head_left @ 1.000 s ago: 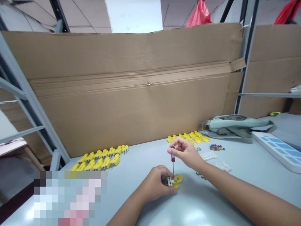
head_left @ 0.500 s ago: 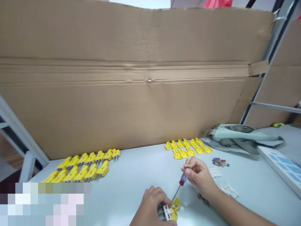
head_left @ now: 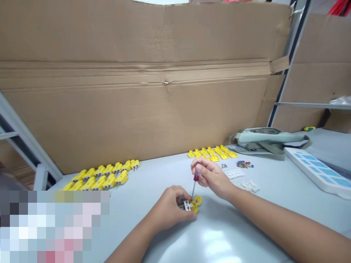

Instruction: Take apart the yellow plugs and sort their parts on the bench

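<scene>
My left hand (head_left: 171, 206) is wrapped around an open yellow plug housing (head_left: 196, 201) low on the table. A white plug insert (head_left: 187, 205) with metal pins sits in the housing, between my thumb and fingers. My right hand (head_left: 212, 178) pinches the handle of a screwdriver (head_left: 194, 185) with a dark red collar. The shaft points down, and its tip meets the housing beside the white insert. Fingers cover part of the handle and part of the housing.
Yellow plugs (head_left: 109, 180) stand in two rows at left; yellow half shells (head_left: 215, 157) lie at back right. Nearby are red and blue parts (head_left: 245, 164), white pieces (head_left: 248, 186), a bag (head_left: 263, 140) and a white-and-blue board (head_left: 319, 171). Cardboard (head_left: 137, 120) walls the back.
The camera view has shifted, so both hands and the housing appear higher and farther left. The screwdriver is more upright. Small metal parts and more white pieces now show beyond my right hand.
</scene>
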`<action>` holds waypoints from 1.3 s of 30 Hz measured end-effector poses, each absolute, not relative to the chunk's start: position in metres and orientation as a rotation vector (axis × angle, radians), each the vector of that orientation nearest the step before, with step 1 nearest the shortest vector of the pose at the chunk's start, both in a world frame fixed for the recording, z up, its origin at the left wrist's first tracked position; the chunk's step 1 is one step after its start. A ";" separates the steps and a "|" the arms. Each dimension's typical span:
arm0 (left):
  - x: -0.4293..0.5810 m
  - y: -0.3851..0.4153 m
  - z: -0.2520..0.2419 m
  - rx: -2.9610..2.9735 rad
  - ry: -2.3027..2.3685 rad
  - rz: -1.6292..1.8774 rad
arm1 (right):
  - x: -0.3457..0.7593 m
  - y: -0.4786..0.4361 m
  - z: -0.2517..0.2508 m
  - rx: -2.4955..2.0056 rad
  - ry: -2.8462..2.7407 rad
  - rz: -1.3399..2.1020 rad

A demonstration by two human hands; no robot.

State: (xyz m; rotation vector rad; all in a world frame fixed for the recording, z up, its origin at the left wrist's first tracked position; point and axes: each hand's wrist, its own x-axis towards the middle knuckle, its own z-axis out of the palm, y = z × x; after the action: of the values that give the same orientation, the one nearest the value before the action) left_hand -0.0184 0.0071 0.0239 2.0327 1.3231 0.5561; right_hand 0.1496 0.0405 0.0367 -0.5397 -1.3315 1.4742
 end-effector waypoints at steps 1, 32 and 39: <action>-0.018 0.007 0.024 2.037 1.327 0.553 | 0.147 0.039 0.036 -0.543 -1.294 1.497; -0.017 0.006 0.020 1.946 1.229 0.469 | 0.159 0.037 0.039 -0.528 -1.834 1.477; -0.018 0.005 0.024 1.991 1.167 0.462 | 0.160 0.033 0.040 -0.518 -1.812 1.522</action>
State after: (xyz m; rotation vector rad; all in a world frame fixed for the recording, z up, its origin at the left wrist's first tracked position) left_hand -0.0181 0.0050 0.0242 1.9913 1.1672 0.4622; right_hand 0.1595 0.0327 0.0395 -0.5177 -1.8115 1.5224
